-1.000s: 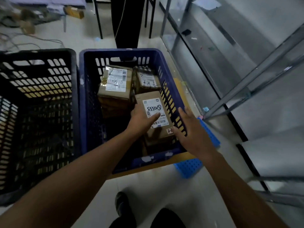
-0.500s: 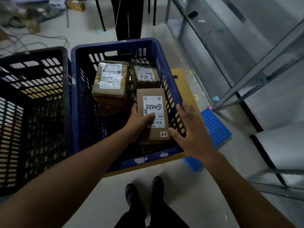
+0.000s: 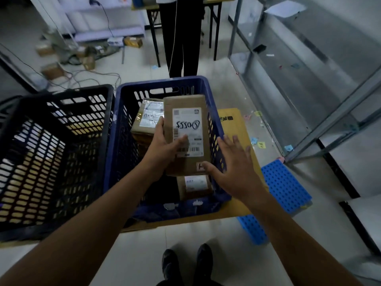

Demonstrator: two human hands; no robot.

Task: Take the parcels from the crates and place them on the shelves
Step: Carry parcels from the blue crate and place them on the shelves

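The cardboard parcel point(image 3: 186, 112) sits in the air over the right half of the blue crate point(image 3: 123, 145), white label up with a dark handwritten scrawl on it; the left hand point(image 3: 162, 149) grips its left edge, thumb laid across the label, the other fingers tucked out of sight underneath; the right hand point(image 3: 233, 168) hovers by the near right corner, fingers spread and straight, holding nothing, and whether its thumb touches the box is hard to say. Down in the crate, a second labelled parcel point(image 3: 149, 118) is half hidden behind the held one; a third parcel point(image 3: 194, 185) peeks out below it. A black crate point(image 3: 61, 141) stands just left, its contents lost in shadow; metal shelving point(image 3: 309, 83) runs along the right, cut off by the frame; a blue perforated board point(image 3: 284, 182) lies on the floor between.
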